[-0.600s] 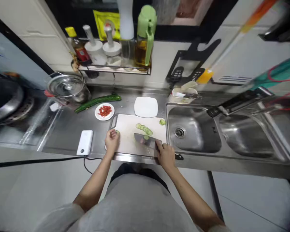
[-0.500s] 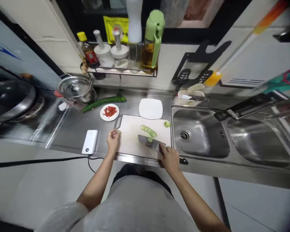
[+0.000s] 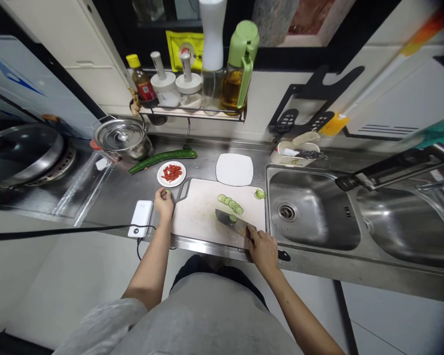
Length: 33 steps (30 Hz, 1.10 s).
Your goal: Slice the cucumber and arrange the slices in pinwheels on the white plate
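Observation:
My right hand is wrapped round the handle of a kitchen knife, whose broad dark blade lies low over the right part of the white cutting board. One cucumber slice clings to the blade. Just beyond it, a row of overlapping cucumber slices lies on the board, and a few more slices rest at its far right corner. Off the board's left edge, my left hand pinches a small green cucumber piece, mostly covered by the fingers.
Behind the board are a plate of chopped red pieces, a whole cucumber and a white square plate. A power bank with a cable lies left, a lidded pot farther back. The sink adjoins on the right.
My left hand has moved left and away from me, off the board, carrying the small cucumber piece. My right hand and the knife stay nearly in place; the view has shifted slightly.

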### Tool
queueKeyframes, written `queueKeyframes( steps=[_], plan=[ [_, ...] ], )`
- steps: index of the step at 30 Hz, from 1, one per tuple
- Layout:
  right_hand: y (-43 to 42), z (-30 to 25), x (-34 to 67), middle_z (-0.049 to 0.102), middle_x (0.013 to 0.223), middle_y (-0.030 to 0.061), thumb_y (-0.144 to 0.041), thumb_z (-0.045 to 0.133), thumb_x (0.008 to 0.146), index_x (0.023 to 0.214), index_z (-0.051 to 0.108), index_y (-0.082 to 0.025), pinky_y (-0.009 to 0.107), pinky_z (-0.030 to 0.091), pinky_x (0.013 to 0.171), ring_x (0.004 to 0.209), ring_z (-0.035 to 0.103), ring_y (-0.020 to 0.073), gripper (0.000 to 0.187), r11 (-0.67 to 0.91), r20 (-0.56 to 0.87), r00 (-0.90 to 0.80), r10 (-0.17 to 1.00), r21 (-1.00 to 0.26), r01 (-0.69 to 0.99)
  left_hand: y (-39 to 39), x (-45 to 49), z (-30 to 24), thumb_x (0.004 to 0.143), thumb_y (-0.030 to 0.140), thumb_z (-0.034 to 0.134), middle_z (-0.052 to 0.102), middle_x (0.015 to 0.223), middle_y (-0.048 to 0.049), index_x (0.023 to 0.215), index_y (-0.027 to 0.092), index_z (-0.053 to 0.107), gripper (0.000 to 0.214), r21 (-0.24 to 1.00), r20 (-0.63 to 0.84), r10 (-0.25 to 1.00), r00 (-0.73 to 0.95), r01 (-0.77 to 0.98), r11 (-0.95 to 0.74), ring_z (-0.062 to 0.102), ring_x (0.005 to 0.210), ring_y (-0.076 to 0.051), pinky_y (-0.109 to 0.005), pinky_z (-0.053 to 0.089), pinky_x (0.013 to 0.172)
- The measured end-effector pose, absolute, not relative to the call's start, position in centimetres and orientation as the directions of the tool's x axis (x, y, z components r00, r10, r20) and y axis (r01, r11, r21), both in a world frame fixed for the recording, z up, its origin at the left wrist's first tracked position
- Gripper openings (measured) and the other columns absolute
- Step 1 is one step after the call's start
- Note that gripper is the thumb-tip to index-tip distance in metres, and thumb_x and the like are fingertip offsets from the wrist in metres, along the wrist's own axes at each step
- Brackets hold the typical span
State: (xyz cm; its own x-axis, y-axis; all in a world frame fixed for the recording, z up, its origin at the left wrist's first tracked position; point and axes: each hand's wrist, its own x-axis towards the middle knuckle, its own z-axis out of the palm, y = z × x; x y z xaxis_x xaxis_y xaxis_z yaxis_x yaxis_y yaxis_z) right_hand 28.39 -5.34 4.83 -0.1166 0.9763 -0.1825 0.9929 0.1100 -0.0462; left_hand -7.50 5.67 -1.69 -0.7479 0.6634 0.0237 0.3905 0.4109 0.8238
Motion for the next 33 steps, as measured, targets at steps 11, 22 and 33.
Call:
queueKeyframes(
  steps=[11,22,33],
  plan=[
    [-4.9,4.6,28.3,0.061,0.091,0.0063,-0.022,0.055,0.088,0.13,0.054,-0.022,0.032,0.027,0.077,0.088,0.052,0.0211,0.042,0.102,-0.193,-0.112,0.975,-0.059,0.993,8.8,-11.0,-2.3,0.083,0.01,0.051,0.068,0.111,-0.0122,0.122,0.015,0.055,0.039,0.739,0.041,0.543,-0.838,0.392,0.548,0.062,0.109,-0.02,-0.037,0.042,0.1],
    [-5.0,4.2,28.2,0.061,0.091,0.005,-0.021,0.058,0.087,0.129,0.055,-0.024,0.032,0.027,0.076,0.085,0.051,0.0198,0.042,0.115,-0.171,-0.121,0.978,-0.043,0.992,6.7,-8.7,-1.2,0.083,0.013,0.052,0.057,0.125,-0.0162,0.132,0.012,0.052,0.049,0.76,0.275,0.527,-0.804,0.517,0.393,0.056,0.115,-0.022,-0.036,0.043,0.1],
    [-5.2,5.4,27.5,0.06,0.096,0.0106,-0.025,0.047,0.093,0.134,0.053,-0.025,0.035,0.026,0.08,0.092,0.047,0.0234,0.042,0.185,-0.226,-0.188,0.956,-0.036,0.982,0.9,4.9,3.8,0.084,0.044,0.06,0.061,0.119,-0.0058,0.121,0.03,0.063,0.039,0.665,-0.053,0.916,0.397,0.699,-0.265,0.052,0.115,-0.024,-0.04,0.04,0.098]
  ],
)
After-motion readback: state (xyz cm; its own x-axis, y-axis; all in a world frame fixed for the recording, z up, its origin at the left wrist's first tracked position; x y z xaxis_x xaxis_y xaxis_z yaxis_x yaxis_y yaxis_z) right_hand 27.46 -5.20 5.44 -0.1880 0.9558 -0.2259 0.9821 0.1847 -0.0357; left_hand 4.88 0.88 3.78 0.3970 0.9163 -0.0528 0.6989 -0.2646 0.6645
